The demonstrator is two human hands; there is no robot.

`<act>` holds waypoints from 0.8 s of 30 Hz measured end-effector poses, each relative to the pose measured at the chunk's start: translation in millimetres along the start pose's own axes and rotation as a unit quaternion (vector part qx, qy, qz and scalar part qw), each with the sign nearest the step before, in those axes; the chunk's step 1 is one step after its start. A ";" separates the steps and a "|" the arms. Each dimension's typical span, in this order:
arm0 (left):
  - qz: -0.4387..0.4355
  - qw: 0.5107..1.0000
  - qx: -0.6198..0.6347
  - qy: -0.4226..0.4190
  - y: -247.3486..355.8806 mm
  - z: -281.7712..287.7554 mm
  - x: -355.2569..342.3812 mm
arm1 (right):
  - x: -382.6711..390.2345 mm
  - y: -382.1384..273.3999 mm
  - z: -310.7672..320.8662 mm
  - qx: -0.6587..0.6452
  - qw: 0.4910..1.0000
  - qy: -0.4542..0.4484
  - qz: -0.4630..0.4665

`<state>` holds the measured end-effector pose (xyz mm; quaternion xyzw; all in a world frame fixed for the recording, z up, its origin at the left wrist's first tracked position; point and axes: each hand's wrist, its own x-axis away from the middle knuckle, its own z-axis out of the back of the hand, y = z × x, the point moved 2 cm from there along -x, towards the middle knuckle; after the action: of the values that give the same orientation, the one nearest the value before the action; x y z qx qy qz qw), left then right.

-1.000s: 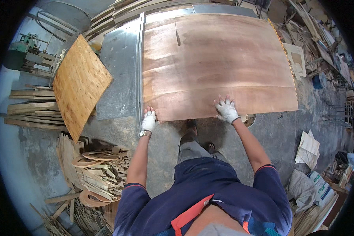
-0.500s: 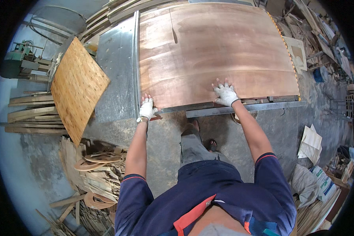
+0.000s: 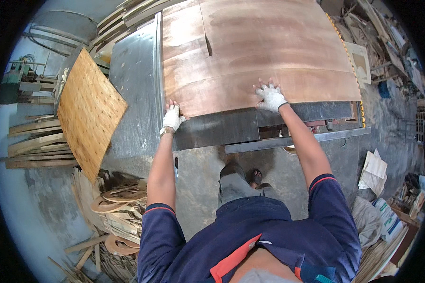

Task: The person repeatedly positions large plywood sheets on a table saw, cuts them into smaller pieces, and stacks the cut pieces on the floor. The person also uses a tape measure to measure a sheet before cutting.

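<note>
Gloved, both hands press the plywood sheet (image 3: 259, 52): left hand (image 3: 172, 118) at its corner, right hand (image 3: 271, 97) spread flat.

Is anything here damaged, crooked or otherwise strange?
Yes. The plywood sheet under the left hand and right hand has a dark slit running in from its far edge. A chipboard panel leans askew at the left, and offcuts litter the floor below it.

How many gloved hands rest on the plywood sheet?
2: the left hand at the plywood sheet's near-left corner, the right hand flat on its near edge. No others show.
</note>
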<state>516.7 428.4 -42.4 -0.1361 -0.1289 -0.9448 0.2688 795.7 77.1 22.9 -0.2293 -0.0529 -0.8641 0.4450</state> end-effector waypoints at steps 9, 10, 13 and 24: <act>-0.007 1.000 0.003 0.021 -4.7 25.3 -61.0 | -59.2 17.9 31.5 -0.006 1.000 0.000 -0.003; -0.007 0.999 0.006 0.033 -5.3 27.7 -67.3 | -64.6 19.0 34.2 -0.008 1.000 0.001 -0.002; -0.003 1.000 -0.019 0.014 -8.3 33.9 -85.9 | -80.0 23.3 42.1 -0.005 1.000 -0.003 -0.003; -0.002 1.000 -0.027 0.011 -9.7 53.2 -128.0 | -122.2 36.0 62.9 0.003 1.000 -0.001 -0.004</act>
<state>626.2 513.7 -36.4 -0.1327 -0.1004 -0.9500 0.2643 907.2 165.1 20.5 -0.2292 -0.0567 -0.8656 0.4416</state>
